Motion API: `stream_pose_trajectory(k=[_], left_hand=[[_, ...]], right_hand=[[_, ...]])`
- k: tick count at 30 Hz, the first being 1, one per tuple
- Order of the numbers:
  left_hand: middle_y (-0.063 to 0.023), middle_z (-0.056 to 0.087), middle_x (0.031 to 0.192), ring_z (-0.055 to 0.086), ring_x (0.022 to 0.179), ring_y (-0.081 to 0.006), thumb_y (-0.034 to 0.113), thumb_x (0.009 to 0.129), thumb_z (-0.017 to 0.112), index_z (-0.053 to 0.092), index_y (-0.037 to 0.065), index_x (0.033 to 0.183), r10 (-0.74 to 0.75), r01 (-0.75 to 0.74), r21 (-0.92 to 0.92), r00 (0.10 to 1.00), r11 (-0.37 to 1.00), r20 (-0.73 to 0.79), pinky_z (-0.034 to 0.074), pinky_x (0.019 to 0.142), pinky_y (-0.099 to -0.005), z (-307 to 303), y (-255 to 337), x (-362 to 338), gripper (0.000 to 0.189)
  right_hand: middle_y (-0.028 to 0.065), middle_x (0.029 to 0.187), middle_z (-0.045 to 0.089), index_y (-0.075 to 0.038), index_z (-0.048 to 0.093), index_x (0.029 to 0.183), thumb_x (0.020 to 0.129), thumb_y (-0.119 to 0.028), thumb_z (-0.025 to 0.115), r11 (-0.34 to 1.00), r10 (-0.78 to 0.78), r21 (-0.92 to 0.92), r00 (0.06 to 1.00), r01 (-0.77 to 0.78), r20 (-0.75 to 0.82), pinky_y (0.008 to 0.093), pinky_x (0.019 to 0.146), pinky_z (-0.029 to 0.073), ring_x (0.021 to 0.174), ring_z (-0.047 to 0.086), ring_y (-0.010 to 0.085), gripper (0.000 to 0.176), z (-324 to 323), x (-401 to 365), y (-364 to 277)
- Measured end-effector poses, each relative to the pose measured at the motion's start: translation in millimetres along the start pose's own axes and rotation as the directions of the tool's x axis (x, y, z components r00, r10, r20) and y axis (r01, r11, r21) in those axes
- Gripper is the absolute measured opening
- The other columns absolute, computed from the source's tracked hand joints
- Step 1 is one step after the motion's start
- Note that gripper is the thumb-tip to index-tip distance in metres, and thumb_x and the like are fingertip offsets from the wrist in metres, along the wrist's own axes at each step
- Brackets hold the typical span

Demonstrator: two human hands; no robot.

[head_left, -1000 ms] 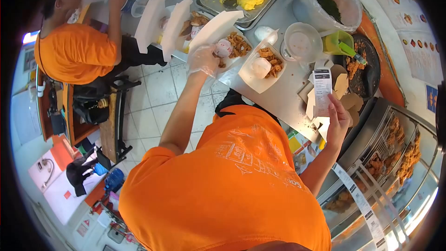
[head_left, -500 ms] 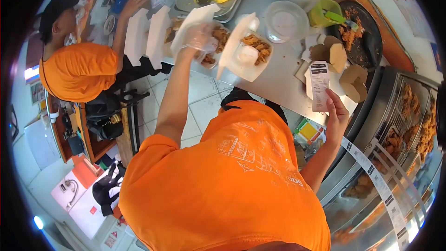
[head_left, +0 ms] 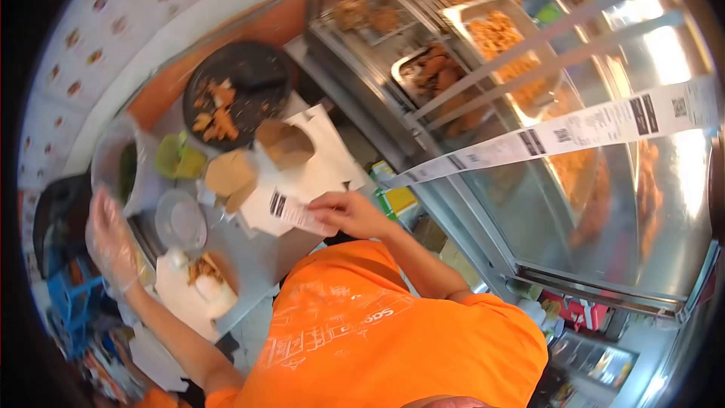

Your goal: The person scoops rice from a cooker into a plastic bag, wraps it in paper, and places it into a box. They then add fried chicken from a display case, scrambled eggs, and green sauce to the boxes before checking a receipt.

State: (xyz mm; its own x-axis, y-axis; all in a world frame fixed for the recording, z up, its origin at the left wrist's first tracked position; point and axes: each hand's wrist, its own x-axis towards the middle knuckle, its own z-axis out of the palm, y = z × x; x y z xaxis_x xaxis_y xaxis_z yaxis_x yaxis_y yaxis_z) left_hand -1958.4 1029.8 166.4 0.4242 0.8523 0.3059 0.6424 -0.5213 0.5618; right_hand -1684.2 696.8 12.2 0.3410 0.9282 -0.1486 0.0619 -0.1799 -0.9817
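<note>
My left hand, in a clear plastic glove, is raised at the left with its fingers stretched out and nothing seen in it. It is beside the clear bucket, above the counter's edge. My right hand pinches a printed receipt over the flat white cardboard. Two brown paper boxes, one open and another, stand by that cardboard. Below my left hand is an open white takeaway box with fried chicken and a white, round portion inside.
A black pan with fried pieces sits near the wall, beside a green cup and a clear round tub. To the right is a glass warmer with trays of fried chicken. A strip of printed labels hangs across it.
The view has swung right toward the warmer. My left hand has left the takeaway box with chicken and risen toward the bucket. My right hand still holds the receipt, now tilted more sideways.
</note>
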Motion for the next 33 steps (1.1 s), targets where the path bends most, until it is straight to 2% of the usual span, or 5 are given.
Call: stream_pose_trajectory(k=[5,11,13,23,33], left_hand=[[-0.011,0.067,0.124,0.063,0.116,-0.0299,0.012,0.091,0.067,0.068,0.009,0.118,0.811,-0.791,-0.224,0.585,0.569,-0.003,0.048,0.101,-0.0394,114,279,58,0.028],[-0.0094,0.069,0.108,0.066,0.103,-0.027,0.032,0.099,0.049,0.067,0.013,0.108,0.982,-0.939,-0.304,0.123,0.161,0.14,0.051,0.094,-0.0397,296,489,100,0.028],[-0.0103,0.07,0.103,0.068,0.099,-0.0277,0.031,0.095,0.052,0.068,0.013,0.109,0.97,-0.868,-0.488,-0.187,-0.09,0.154,0.053,0.091,-0.0389,364,535,103,0.028],[-0.0112,0.072,0.102,0.069,0.096,-0.0279,0.028,0.092,0.056,0.07,0.01,0.11,0.873,-0.935,-0.354,-0.182,-0.012,0.453,0.055,0.088,-0.0381,465,572,95,0.029],[-0.0122,0.073,0.101,0.071,0.094,-0.028,0.025,0.089,0.059,0.072,0.007,0.112,0.986,-0.992,-0.024,-0.122,-0.125,-0.112,0.056,0.086,-0.0374,443,586,118,0.032]], right_hand=[[0.012,0.11,0.07,0.002,0.068,0.117,0.093,-0.01,0.066,0.98,0.002,0.197,1.0,0.0,-0.009,0.0306,0.09,0.051,0.099,0.065,0.0171,0.027,-28,-19,-4],[0.0121,0.116,0.068,0.002,0.067,0.12,0.096,-0.015,0.064,0.993,-0.107,0.034,0.983,0.114,-0.149,0.0301,0.089,0.051,0.102,0.064,0.0175,0.029,-69,-59,-14],[0.0122,0.119,0.067,0.001,0.068,0.12,0.095,-0.014,0.065,0.988,0.032,0.153,0.964,0.009,-0.265,0.0304,0.09,0.051,0.104,0.064,0.0183,0.029,-72,-73,-4],[0.0127,0.122,0.067,0.001,0.069,0.119,0.093,-0.013,0.067,0.953,0.18,0.296,0.904,-0.063,-0.386,0.03,0.094,0.049,0.107,0.064,0.0189,0.029,-78,-106,27],[0.0119,0.118,0.069,0.001,0.07,0.118,0.094,-0.014,0.066,0.971,0.136,0.23,0.932,-0.059,-0.335,0.0289,0.093,0.049,0.105,0.064,0.0178,0.028,-72,-94,12]])
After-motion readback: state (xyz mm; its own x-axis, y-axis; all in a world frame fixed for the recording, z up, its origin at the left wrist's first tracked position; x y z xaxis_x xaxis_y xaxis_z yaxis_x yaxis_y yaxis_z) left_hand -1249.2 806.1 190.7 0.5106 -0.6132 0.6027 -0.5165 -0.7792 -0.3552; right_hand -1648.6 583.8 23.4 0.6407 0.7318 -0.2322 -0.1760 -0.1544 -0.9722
